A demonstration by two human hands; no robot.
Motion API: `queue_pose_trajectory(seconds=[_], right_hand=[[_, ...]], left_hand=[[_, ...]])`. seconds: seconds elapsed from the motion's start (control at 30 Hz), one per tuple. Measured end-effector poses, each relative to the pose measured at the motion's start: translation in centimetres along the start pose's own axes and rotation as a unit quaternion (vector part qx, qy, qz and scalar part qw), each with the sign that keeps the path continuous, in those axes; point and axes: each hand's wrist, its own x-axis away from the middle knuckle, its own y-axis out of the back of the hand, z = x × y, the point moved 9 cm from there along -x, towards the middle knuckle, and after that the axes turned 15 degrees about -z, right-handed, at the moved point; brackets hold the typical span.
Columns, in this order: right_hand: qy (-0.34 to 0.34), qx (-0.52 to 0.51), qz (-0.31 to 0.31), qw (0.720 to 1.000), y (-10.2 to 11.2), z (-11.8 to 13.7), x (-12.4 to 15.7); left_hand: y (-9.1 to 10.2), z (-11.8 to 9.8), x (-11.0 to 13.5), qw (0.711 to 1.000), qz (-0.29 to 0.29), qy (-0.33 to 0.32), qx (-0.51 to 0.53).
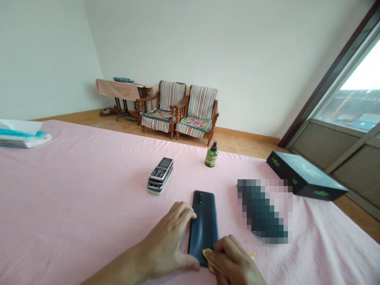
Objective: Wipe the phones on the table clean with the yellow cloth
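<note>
A dark blue smartphone lies back side up on the pink cloth, its camera block at the far end. My left hand steadies it, fingers against its left edge and thumb at its lower left corner. In my right hand a small yellow cloth is pinched, pressed on the phone's near right corner. Most of that cloth is hidden by my fingers. To the far left of the phone rests a stack of keypad mobile phones, the top one with its keys upward.
A green spray bottle stands beyond the smartphone. On the right are a pixelated dark object and a black box. A tissue pack lies at far left. Two wooden armchairs stand behind the pink-covered surface.
</note>
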Motion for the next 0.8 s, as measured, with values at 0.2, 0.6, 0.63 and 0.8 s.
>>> queue_pose_trajectory(seconds=[0.2, 0.6, 0.63, 0.8], right_hand=[[-0.128, -0.044, 0.031, 0.990, -1.3, -2.3, -3.8], [-0.099, 0.024, 0.038, 0.994, -3.2, -3.0, -7.3], [-0.091, 0.022, 0.044, 0.995, -3.2, -2.7, -7.1], [-0.065, 0.000, 0.063, 0.996, -3.1, -0.7, -5.6]], left_hand=[[-0.4, 1.4, 0.0, 1.000, 0.022, 0.007, 0.016], [-0.6, 2.0, -0.1, 1.000, 0.002, 0.006, 0.019], [-0.7, 2.1, 0.0, 1.000, 0.000, 0.009, 0.022], [-0.7, 2.0, 0.1, 0.999, 0.000, 0.021, 0.040]])
